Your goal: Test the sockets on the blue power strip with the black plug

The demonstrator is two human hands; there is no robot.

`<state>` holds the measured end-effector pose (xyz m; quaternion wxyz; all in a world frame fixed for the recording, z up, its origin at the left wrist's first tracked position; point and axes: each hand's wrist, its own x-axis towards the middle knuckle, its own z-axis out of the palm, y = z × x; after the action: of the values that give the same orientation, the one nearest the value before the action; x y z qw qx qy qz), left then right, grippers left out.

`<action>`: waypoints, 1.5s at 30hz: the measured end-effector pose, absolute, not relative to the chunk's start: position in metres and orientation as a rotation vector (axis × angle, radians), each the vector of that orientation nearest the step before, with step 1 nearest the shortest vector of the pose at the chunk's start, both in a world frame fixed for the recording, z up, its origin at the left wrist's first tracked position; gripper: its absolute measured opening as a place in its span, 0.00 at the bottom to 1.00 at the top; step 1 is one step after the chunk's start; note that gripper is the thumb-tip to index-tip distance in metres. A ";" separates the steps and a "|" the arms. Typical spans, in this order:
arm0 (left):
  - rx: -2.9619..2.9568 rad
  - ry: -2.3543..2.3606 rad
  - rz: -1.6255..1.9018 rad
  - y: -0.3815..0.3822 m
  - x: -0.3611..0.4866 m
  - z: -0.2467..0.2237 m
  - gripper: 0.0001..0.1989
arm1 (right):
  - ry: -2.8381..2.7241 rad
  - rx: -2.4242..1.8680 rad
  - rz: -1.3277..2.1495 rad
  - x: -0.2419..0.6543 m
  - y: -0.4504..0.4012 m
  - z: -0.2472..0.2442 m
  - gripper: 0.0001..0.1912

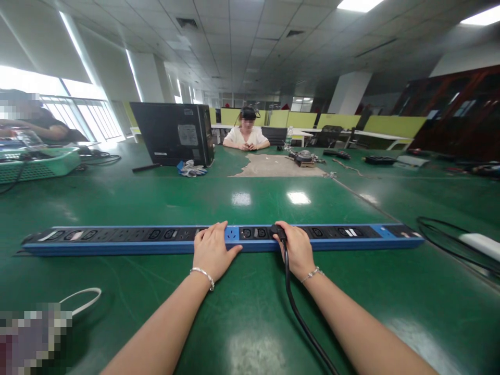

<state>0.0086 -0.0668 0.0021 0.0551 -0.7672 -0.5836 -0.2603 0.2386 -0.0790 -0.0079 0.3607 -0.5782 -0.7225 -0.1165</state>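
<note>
Forearms (164, 333) up close, over the green table (128, 291), and across it, left to right, runs the blue power strip (117, 249). Left hand (211, 251) lies open, bracing it; right hand (300, 251) grips the black plug (279, 231) against its top, where pushing calls for straight alignment.

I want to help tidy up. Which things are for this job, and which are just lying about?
For the job:
long blue socket strip
black plug
its cord

Just lying about, it seems:
gloves
green basket
black computer case

The hands (253, 250) touch a long blue power strip (211, 246).
</note>
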 end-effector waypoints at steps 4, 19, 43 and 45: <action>-2.350 -1.754 -0.836 -0.067 0.008 0.002 0.30 | -1.843 -1.502 -0.314 0.239 -0.078 -0.009 0.15; -1.840 -2.120 -1.496 -0.061 -0.011 0.010 0.20 | -1.861 -1.525 -0.270 0.239 -0.077 -0.011 0.14; -1.828 -1.553 -1.976 -0.046 -0.013 -0.004 0.15 | -1.960 -1.488 0.043 0.137 -0.066 0.019 0.16; -1.846 -1.554 -1.947 -0.046 -0.013 -0.003 0.15 | -1.958 -1.539 0.019 0.133 -0.063 0.021 0.15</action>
<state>-0.0128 -0.0459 -0.0031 0.0207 -0.5952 -0.5011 -0.6279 0.1331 -0.0634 0.0212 0.3198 -0.5856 -0.7448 0.0073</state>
